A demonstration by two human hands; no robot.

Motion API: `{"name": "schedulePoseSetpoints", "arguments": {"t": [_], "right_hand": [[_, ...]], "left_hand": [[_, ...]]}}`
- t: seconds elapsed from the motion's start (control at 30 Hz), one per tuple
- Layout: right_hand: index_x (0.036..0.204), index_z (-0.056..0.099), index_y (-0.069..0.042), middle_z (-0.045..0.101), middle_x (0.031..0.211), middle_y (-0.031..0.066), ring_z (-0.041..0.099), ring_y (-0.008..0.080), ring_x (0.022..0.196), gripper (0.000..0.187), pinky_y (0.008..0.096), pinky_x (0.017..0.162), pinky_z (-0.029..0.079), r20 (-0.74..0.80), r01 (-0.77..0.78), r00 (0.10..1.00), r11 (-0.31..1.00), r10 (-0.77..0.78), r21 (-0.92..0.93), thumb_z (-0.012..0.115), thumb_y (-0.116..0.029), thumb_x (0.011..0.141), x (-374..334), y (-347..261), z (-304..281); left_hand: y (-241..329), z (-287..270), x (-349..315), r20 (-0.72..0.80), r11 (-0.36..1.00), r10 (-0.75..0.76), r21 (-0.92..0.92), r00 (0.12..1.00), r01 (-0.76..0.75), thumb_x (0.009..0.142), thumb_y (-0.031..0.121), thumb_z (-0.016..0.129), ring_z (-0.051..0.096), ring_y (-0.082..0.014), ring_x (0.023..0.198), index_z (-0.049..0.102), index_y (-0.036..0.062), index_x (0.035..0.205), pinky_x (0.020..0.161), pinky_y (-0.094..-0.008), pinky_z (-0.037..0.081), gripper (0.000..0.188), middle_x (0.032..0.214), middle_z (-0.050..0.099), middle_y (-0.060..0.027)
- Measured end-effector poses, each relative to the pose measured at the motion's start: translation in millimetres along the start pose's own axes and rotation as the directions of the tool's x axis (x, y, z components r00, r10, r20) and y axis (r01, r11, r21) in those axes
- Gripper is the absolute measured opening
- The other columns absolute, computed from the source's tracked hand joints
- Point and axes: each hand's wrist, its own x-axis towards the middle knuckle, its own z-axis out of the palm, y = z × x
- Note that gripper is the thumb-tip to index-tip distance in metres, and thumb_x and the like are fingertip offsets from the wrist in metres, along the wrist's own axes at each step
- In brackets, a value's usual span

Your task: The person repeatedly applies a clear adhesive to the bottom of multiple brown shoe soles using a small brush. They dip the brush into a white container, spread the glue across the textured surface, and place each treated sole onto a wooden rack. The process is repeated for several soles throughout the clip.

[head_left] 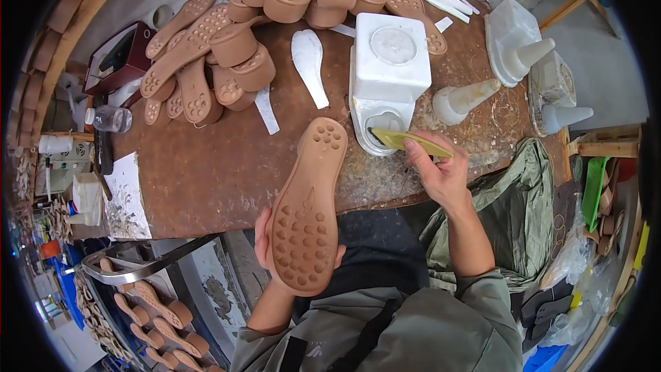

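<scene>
A tan shoe sole [305,213], its dimpled face up, lies across my left hand [262,240], whose fingers wrap its edges near the front of the table. My right hand [442,173] pinches a flat yellow-green brush [412,142]. The dark tip of that brush dips into the round cup at the front of a white plastic glue pot [390,55]. Just beyond the held sole, a white insole-shaped piece [308,65] rests on the table, with a white strip [267,113] to its left.
Tan soles with heels [234,52] are heaped at the back of the brown worktable [206,172]. To the right stand a whitish cone [465,101] and another pot [513,38]. Green cloth [523,213] hangs over the right edge. A rack of soles [162,317] stands lower left.
</scene>
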Motion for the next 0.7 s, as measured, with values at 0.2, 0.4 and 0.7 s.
{"name": "schedulePoseSetpoints", "arguments": {"t": [0.2,0.4,0.7], "right_hand": [[0.095,0.067,0.000,0.065,0.078,0.0108,0.060,0.0144,0.062,0.014,0.0260,0.056,0.046,0.019,-0.051,0.998,0.999,0.051,0.003,0.066,-0.011,0.085,2,0,4],[0.096,0.065,0.004,0.066,0.075,0.0067,0.058,0.0083,0.057,0.015,0.0208,0.051,0.044,0.081,-0.308,0.951,0.890,0.298,0.336,0.063,-0.009,0.089,5,-4,4],[0.094,0.063,0.006,0.065,0.070,0.0085,0.058,0.0093,0.051,0.014,0.0196,0.045,0.044,0.186,-0.407,0.913,0.766,0.364,0.497,0.064,-0.006,0.087,-7,-51,-27]], "left_hand": [[6,-6,-9,0.286,0.920,-0.133,0.392,0.949,0.011,0.072,0.063,0.057,0.019,-0.0266,0.139,0.022,0.0202,0.147,0.113,-0.0406,0.008,0.093,0.147,0.028,-0.0103],[-6,0,-11,0.198,0.965,-0.036,0.263,0.980,-0.017,0.072,0.056,0.061,0.024,-0.0286,0.136,0.021,0.0172,0.147,0.113,-0.0433,0.011,0.093,0.146,0.029,-0.0118],[9,-10,-10,0.273,0.945,-0.119,-0.264,0.955,0.193,0.072,0.047,0.066,0.030,-0.0316,0.133,0.018,0.0128,0.147,0.112,-0.0472,0.016,0.095,0.144,0.032,-0.0139]]}}
